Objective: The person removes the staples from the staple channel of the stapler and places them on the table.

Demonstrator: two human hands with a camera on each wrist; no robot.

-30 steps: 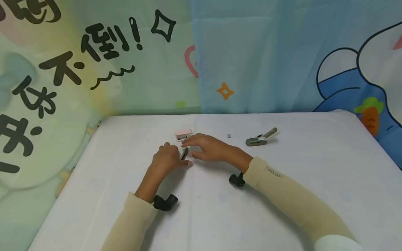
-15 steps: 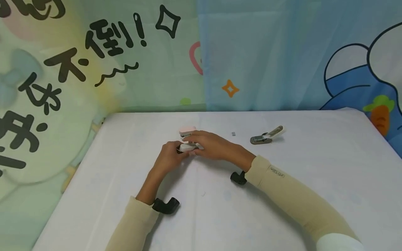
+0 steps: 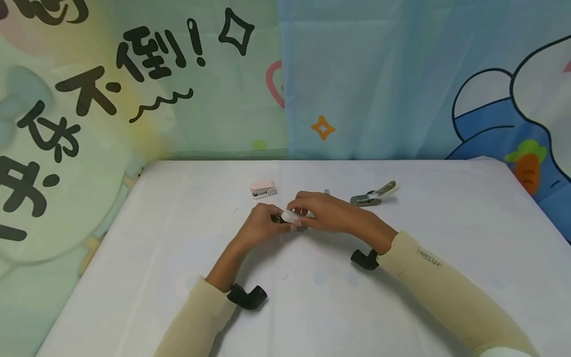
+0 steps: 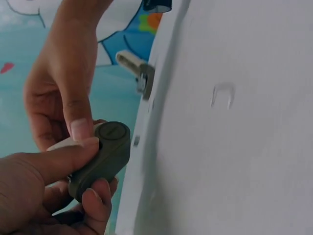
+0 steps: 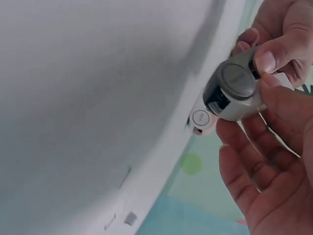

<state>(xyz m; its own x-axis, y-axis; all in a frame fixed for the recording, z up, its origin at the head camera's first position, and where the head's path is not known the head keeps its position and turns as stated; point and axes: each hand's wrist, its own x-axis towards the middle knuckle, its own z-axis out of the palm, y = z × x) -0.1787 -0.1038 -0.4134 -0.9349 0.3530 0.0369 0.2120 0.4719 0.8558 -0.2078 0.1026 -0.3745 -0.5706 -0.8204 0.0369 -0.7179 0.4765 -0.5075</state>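
Observation:
Both hands hold a small white and grey-green stapler above the table. Its dark grey base, with a round cap at one end, faces the left wrist view. My left hand grips the stapler, with the thumb along its side and fingertips beneath. From the other side my right hand pinches the stapler's body with its thumb and fingers. The right wrist view shows a dark opening in its end. Fingers cover much of the stapler's length. Behind the hands stands a pink stapler, touched by neither.
To the right lies a second white and grey-green stapler, its arm swung up. A small grey block, perhaps a strip of staples, lies behind my right hand. Loose staples are scattered on the white table. A printed curtain hangs behind the table.
Both hands have shifted right with the stapler, uncovering the pink one. The held stapler has turned from a narrow dark edge between the hands to show its white side.

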